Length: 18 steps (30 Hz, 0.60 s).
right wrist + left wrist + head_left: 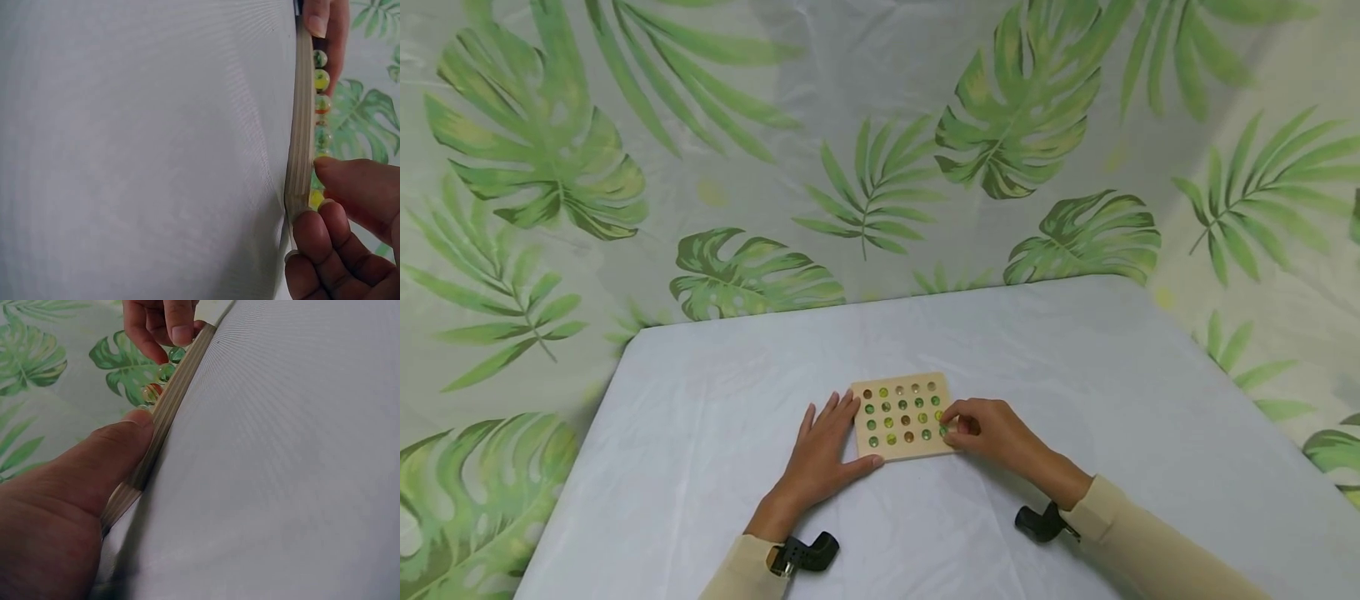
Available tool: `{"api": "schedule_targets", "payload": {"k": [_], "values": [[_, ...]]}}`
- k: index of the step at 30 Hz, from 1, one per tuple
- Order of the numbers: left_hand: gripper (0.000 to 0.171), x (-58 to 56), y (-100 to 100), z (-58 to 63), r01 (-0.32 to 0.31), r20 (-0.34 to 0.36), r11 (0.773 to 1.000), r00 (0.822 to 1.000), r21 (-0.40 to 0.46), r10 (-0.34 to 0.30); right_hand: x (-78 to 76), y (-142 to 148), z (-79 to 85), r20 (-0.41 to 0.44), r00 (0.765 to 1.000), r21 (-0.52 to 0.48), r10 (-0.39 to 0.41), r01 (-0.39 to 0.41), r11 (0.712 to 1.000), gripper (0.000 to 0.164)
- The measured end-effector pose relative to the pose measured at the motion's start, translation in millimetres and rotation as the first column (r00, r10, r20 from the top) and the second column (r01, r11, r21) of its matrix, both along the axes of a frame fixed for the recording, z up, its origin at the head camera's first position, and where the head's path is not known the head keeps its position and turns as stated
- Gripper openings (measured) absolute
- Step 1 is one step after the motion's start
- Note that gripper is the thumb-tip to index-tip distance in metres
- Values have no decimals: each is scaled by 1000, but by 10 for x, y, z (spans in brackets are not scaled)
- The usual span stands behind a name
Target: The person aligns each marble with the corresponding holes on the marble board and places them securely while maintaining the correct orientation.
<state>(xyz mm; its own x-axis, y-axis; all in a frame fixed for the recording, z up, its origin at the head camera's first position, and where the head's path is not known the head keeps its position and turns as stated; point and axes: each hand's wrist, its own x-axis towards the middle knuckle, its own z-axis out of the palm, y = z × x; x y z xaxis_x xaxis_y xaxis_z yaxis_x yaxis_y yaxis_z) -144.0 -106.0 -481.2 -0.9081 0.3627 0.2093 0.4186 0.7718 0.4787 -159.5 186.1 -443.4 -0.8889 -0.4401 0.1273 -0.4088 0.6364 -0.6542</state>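
Note:
A pale wooden board [898, 451] lies on the table, with rows of green, yellow and brown glass marbles in its round hollows. My left hand [822, 454] steadies it: the straight fingers rest along the left side, while the thumb [134, 425] presses the near edge by the corner. Over the near right corner, my right hand [992, 429] pinches a green marble [943, 431] with thumb and index finger, down at the board's surface. In the right wrist view a yellow marble [316, 199] shows between the thumb and the curled fingers, which partly cover that end.
A white cloth [700, 467] covers the table, with a few creases in it. Behind and to the sides hangs a leaf-patterned curtain [880, 100]. Each wrist carries a black camera, the left one [808, 552] and the right one [1037, 523].

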Motion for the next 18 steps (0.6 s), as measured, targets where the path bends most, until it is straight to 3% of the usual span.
{"api": "schedule_targets", "payload": {"k": [7,13,18], "values": [[95,21,-45,74,-12,6,999,1000,29,12,45,-1,61,-23,1000,-21,-12,12,1000,18],[90,-9,-77,154,-17,31,997,999,70,15,29,4,136,-138,988,-27,-64,61,998,15],[87,8,-96,243,-54,16,997,998,49,54,1,18,196,-174,976,-7,-127,128,992,31]]}}
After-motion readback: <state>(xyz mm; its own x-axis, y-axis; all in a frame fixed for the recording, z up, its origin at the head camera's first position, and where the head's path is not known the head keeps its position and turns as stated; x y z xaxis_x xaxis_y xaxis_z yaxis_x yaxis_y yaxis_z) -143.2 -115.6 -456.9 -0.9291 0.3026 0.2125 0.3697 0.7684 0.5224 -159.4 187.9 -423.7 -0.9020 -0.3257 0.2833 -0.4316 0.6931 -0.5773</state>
